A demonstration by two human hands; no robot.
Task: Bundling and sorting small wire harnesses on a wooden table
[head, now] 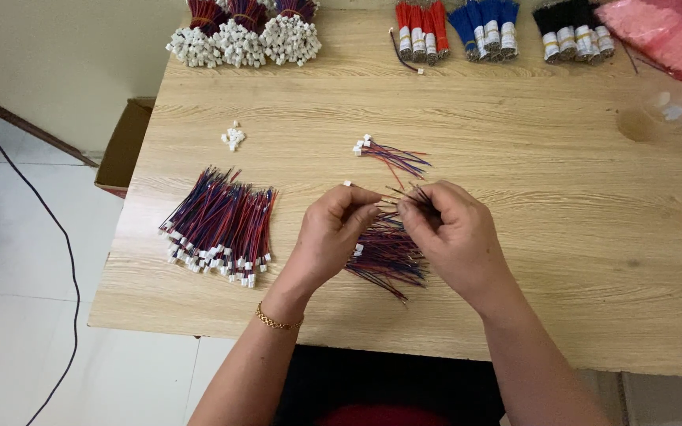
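My left hand point(333, 233) and my right hand point(447, 229) meet over the middle of a wooden table point(562, 237), fingertips pinched together on thin red and blue wires with a small white connector point(348, 184) sticking out at the left. Under my hands lies a loose pile of the same wires point(384, 260). A small bunch of wires with white connectors point(388, 156) lies just beyond my hands. A neat large pile of finished wires point(219, 225) lies to the left.
Bundles with white connectors point(242, 39) stand at the back left. Red, blue and black wire bundles point(499, 31) line the back edge. A few loose white connectors point(233, 138) lie apart. A pink bag point(665, 31) sits back right, a cardboard box point(124, 146) on the floor at left.
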